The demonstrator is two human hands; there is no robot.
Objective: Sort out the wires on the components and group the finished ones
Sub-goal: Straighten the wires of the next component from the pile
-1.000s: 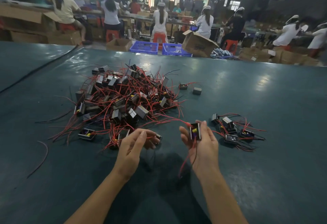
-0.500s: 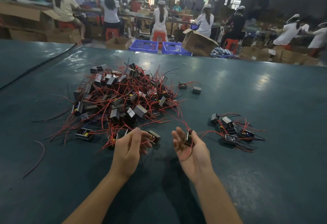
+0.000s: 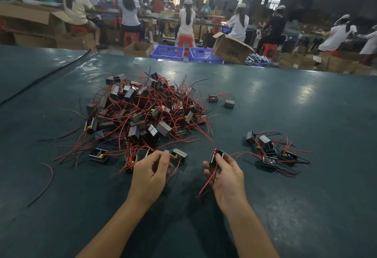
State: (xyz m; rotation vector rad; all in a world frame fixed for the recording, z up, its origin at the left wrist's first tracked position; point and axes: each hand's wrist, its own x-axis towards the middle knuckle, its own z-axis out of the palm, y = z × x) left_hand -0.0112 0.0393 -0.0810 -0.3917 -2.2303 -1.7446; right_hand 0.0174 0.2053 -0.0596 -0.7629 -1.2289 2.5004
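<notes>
I log: left grip pinches component beside pile | right grip pinches second component, red wires hanging across palm | sorted group near right, on tabletop.

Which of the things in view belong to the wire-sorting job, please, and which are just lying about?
Job: tangled pile; small group to its right; held component in right hand; second component by left hand.
Lying about: loose wire; blue crates; cardboard box.
</notes>
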